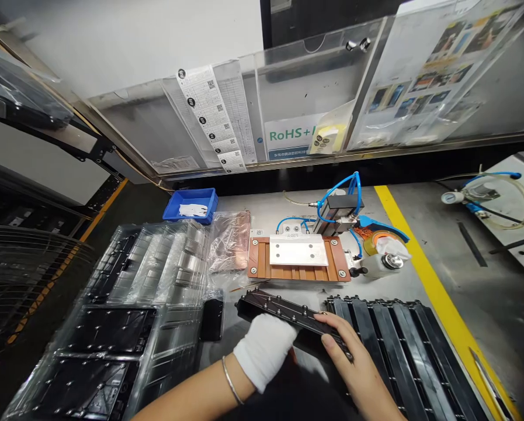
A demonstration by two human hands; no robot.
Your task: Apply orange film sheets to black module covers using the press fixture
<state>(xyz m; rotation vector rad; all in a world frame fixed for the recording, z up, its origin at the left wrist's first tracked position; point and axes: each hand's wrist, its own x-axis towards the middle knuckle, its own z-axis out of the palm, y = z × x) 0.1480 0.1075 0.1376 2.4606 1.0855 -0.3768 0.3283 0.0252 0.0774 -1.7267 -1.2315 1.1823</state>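
Observation:
My left hand (pixel 265 346), in a white glove, and my bare right hand (pixel 351 359) both hold a long black plastic part (pixel 288 313) with a row of small studs, low at the table's front. The part lies tilted, its left end near a small black piece (pixel 212 319). Just to the right, several similar black parts (pixel 402 345) are stacked side by side. Behind my hands sits a brown fixture (pixel 299 266) with a metal plate (pixel 298 250) on top.
Clear plastic trays (pixel 156 263) with black parts fill the left. A blue bin (pixel 191 204) stands at the back left. A pneumatic unit with blue hoses (pixel 338 204), a tape roll (pixel 378 242) and a yellow floor line (pixel 437 292) lie to the right.

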